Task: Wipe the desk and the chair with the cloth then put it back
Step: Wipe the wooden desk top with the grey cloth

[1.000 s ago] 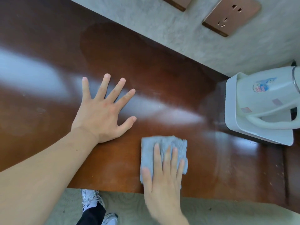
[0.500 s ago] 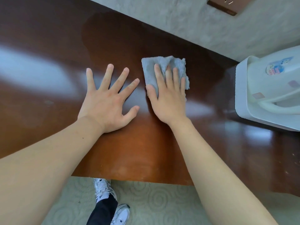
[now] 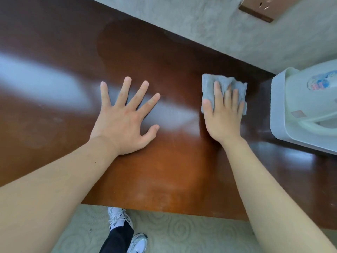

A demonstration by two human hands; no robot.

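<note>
Since half a second ago the right hand point(image 3: 223, 114) has slid the cloth point(image 3: 223, 88) sideways along the desk point(image 3: 164, 170), away from the left hand point(image 3: 125, 123) and toward the kettle point(image 3: 310, 106) at the right end; a second ago it was down by the near edge.

Nearest, below the desk's near edge, a white sneaker point(image 3: 116, 217) and a dark trouser leg stand on pale patterned carpet point(image 3: 182, 232). Both bare forearms reach over the near edge onto the brown wood.

The left hand lies flat on the middle of the desk, palm down, fingers spread wide, holding nothing. The right hand lies flat on the folded grey cloth, fingers close together and pressing it to the wood; the cloth shows past the fingertips and on both sides. The two hands are well apart.

The cloth lies toward the back edge, near the white kettle and its base but not touching them. Behind the back edge rises a grey wall point(image 3: 200, 24) with a copper-coloured socket plate point(image 3: 259, 8).
</note>
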